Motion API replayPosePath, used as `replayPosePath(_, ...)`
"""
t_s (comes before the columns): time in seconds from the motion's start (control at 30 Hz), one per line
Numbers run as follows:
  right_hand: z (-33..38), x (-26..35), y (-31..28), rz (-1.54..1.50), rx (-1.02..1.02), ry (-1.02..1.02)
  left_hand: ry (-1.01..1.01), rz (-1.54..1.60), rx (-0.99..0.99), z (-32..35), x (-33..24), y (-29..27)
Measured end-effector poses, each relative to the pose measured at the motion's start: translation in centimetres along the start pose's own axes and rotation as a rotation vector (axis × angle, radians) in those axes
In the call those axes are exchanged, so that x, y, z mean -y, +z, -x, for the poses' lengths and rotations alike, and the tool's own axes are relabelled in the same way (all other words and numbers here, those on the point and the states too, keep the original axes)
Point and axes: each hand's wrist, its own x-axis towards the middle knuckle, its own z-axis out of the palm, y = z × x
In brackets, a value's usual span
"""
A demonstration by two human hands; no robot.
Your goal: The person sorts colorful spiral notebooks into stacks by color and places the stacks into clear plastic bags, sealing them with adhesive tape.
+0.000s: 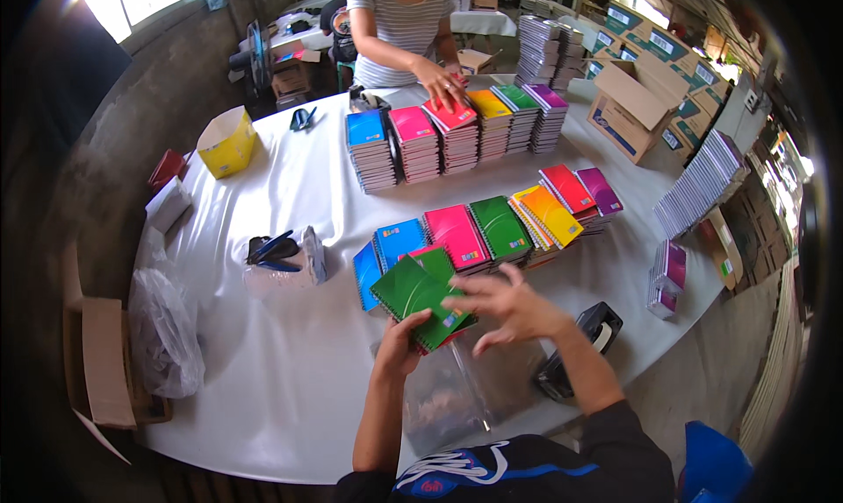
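Observation:
My left hand grips a small stack of spiral notebooks by the near edge. A green notebook lies on top, and red shows beneath it. Just right of the stack, my right hand has its fingers spread and slightly blurred; nothing shows in it. Beyond my hands, a row of notebook piles crosses the table: blue, pink, green, yellow, red and purple. Clear plastic sheets lie below my hands.
Across the table a person touches a red notebook among taller piles. A black tape dispenser stands to my right. Pliers rest on a wrapped block at left. An open carton stands at far right.

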Motion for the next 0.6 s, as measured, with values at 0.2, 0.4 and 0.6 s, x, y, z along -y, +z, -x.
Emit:
replayPosePath(0.2,6.5,-15.1,-1.8,0.362,0.046,0.628,-0.117,0.011,-0.018,-0.4,0.3,0.8)
replayPosePath(0.4,7.8,-20.5,0.8,0.210,-0.260,0.385,-0.064,-0.006,-0.047,-1.5,0.5,2.7)
replayPosePath(0.6,7.5,-22.7,-0.4,0.043,-0.187,0.301,-0.072,-0.002,-0.028,-2.2,1.6,3.2)
